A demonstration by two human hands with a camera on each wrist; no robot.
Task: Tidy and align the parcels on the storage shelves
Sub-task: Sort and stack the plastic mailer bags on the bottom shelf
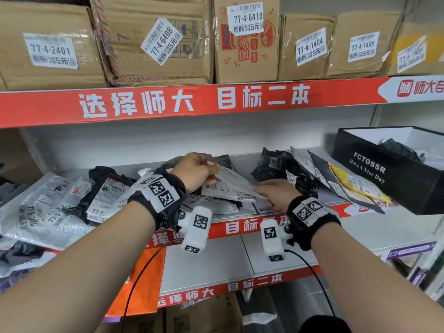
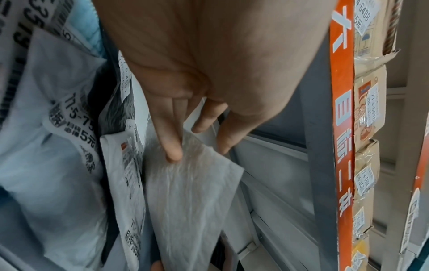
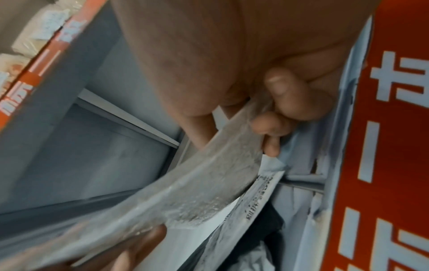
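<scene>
Though blurred, crinkly flat grey mailer [image 1: 230, 186] between both hands.

Bright even light, curved wide-angle edges, blurred wrist views

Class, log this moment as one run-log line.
left hand: holds grey parcel | right hand: holds same parcel | shelf: untidy
</scene>
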